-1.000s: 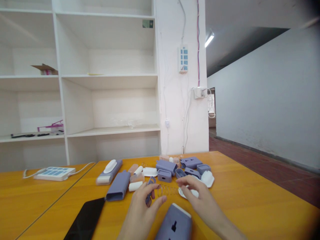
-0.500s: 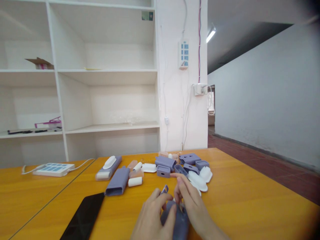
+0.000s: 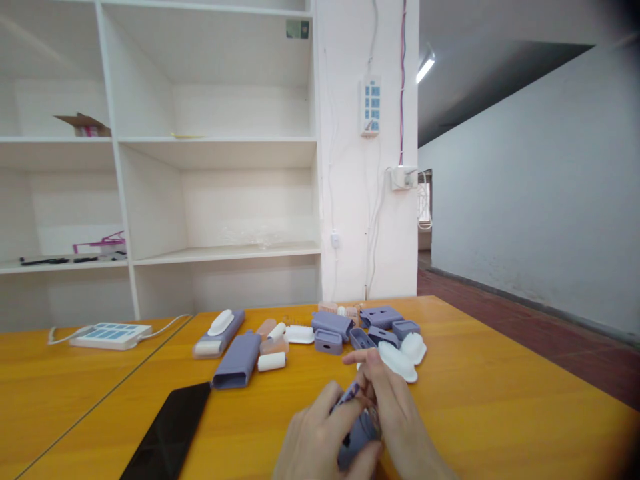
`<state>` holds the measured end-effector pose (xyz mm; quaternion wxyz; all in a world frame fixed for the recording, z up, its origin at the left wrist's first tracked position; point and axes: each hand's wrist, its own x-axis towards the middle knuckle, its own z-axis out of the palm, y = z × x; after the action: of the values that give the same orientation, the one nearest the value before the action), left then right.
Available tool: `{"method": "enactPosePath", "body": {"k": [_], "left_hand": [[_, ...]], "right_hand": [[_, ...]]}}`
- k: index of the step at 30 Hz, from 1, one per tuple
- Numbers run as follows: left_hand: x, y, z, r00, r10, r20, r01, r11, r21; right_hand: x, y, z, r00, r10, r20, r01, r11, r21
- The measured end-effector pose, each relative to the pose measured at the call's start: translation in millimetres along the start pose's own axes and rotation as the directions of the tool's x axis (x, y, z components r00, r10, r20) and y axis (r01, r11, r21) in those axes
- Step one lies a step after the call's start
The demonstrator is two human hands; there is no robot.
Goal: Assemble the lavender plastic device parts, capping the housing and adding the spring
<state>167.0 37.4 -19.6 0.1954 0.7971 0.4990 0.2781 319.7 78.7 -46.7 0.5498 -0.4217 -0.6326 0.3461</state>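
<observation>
My left hand [image 3: 315, 433] is wrapped round a purple plastic housing [image 3: 359, 441] at the bottom middle of the view. A narrow purple piece [image 3: 349, 395] sticks up between the fingers at its far end. My right hand [image 3: 397, 413] is closed against the housing's upper right side, thumb and fingers bent at its end, one finger pointing left. What those fingertips pinch is hidden. Just beyond the hands lie white oval plastic parts [image 3: 399, 362] and a small purple cap [image 3: 329, 341].
Several purple shells [image 3: 239, 360] and white rollers [image 3: 272, 361] lie farther back on the wooden table [image 3: 475, 400]. A black phone [image 3: 167, 430] is at the left, and a white power strip [image 3: 111, 335] with a cable lies beyond it. White shelves [image 3: 215, 253] stand behind.
The housing has turned and tilted in my left hand, showing less of its length. Both hands have shifted slightly right, and my right hand now covers more of the white parts.
</observation>
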Motion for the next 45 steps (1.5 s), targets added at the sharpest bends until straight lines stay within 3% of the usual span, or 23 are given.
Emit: {"method": "enactPosePath", "body": {"k": [3, 7, 10, 15, 21, 25, 28, 31, 35, 40, 45], "left_hand": [[-0.7, 1.3, -6.8, 0.994, 0.014, -0.111, -0.023, 0.996, -0.085], [1.1, -3.0, -16.6, 0.962, -0.124, -0.242, 0.04, 0.945, -0.325], [3.8, -13.2, -21.4, 0.945, -0.2, -0.257, 0.059, 0.881, -0.47], [3.3, -31.5, -22.3, 0.935, -0.248, -0.252, 0.083, 0.847, -0.526], [-3.1, -36.2, -23.4, 0.941, -0.224, -0.252, 0.061, 0.848, -0.526], [-6.4, -25.9, -22.5, 0.909, -0.231, -0.348, 0.038, 0.875, -0.483], [-8.4, -20.0, -22.8, 0.903, -0.172, -0.393, -0.029, 0.89, -0.455], [-10.0, -16.6, -26.5, 0.908, -0.141, -0.395, -0.063, 0.886, -0.46], [-11.5, -14.4, -30.1, 0.917, -0.195, -0.348, 0.009, 0.883, -0.469], [-11.5, -15.8, -28.5, 0.921, -0.066, -0.383, -0.103, 0.908, -0.405], [-13.3, -9.5, -33.9, 0.924, -0.092, -0.37, -0.072, 0.912, -0.404]], "right_hand": [[0.9, -13.3, -5.4, 0.995, -0.037, 0.09, 0.04, 0.999, -0.025], [-0.4, -33.8, -12.6, 0.965, -0.124, 0.233, 0.142, 0.988, -0.06], [-2.8, -40.4, -15.3, 0.942, -0.18, 0.285, 0.214, 0.972, -0.095], [-3.1, -34.5, -16.6, 0.867, -0.358, 0.348, 0.427, 0.892, -0.146], [-1.8, -31.6, -19.5, 0.805, -0.438, 0.4, 0.546, 0.81, -0.214], [-1.2, -31.2, -21.4, 0.782, -0.428, 0.454, 0.579, 0.768, -0.273], [-1.7, -31.8, -21.9, 0.757, -0.448, 0.477, 0.617, 0.73, -0.294], [-2.4, -33.7, -21.5, 0.746, -0.46, 0.481, 0.634, 0.71, -0.305], [-0.9, -33.7, -21.2, 0.735, -0.464, 0.494, 0.652, 0.685, -0.326], [0.1, -29.3, -21.4, 0.724, -0.46, 0.514, 0.656, 0.69, -0.306], [-0.9, -27.5, -19.6, 0.708, -0.47, 0.527, 0.67, 0.683, -0.291]]}}
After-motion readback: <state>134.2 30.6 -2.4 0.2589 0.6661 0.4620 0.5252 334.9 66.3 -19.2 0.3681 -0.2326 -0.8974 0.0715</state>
